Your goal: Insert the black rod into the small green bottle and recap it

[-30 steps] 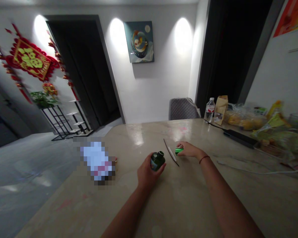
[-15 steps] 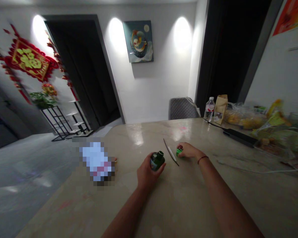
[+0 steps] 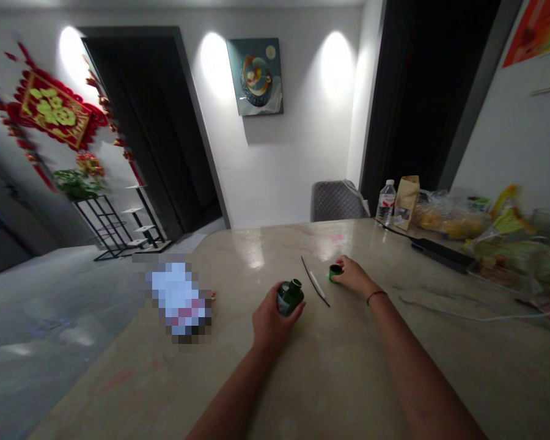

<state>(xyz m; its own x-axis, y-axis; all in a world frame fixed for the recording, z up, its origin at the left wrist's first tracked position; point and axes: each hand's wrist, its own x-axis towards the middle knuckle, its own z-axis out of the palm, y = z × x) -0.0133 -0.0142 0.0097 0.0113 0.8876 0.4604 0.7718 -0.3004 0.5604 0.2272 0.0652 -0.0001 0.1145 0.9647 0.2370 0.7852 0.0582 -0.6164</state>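
Note:
A dark green bottle (image 3: 290, 297) with an uncapped neck stands upright or slightly tilted in my left hand (image 3: 271, 321), whose fingers and thumb wrap round its body. My right hand (image 3: 354, 276) is closed on a small green cap (image 3: 334, 273), its hollow side facing up, at or just above the tabletop. Between the hands lie a thin dark stick (image 3: 312, 278) and a short white stick (image 3: 318, 285), side by side on the table.
On the pale marble table (image 3: 321, 379), a blurred-out object (image 3: 178, 299) lies at left. A water bottle (image 3: 386, 203), paper bag (image 3: 407, 201), black power strip (image 3: 442, 253) and plastic bags (image 3: 453, 217) sit at right. A white cable (image 3: 476, 319) crosses there. A grey chair (image 3: 339, 200) stands behind.
My right hand has moved slightly right and away from me, turning the green cap so its hollow side shows upward. My left hand and the bottle have barely moved.

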